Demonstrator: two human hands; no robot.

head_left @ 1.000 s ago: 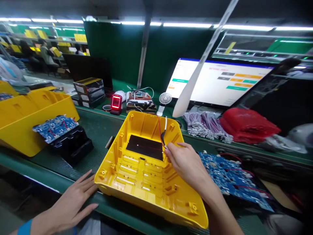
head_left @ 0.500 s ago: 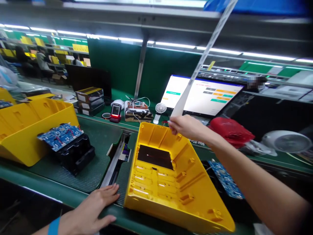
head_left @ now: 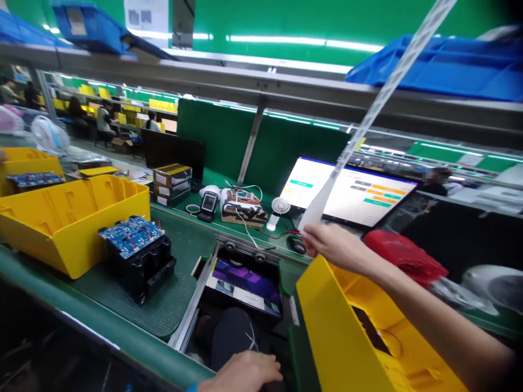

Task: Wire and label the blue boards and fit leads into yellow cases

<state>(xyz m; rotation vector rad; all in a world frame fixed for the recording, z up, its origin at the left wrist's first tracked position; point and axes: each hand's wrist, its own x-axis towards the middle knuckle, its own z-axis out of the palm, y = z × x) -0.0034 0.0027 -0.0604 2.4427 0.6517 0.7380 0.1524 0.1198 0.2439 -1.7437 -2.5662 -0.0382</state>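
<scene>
The right hand (head_left: 333, 245) pinches the low end of the white strip (head_left: 379, 103), which hangs down from the upper right, just left of the screen (head_left: 351, 193). A firm pinch at the very tip and a straight pull along the strip should keep it from twisting. The left hand (head_left: 245, 373) rests flat, fingers loose, at the near edge. The yellow shell (head_left: 327, 326) on the right holds a dark panel; the yellow bin (head_left: 73, 218) on the left looks empty inside.
</scene>
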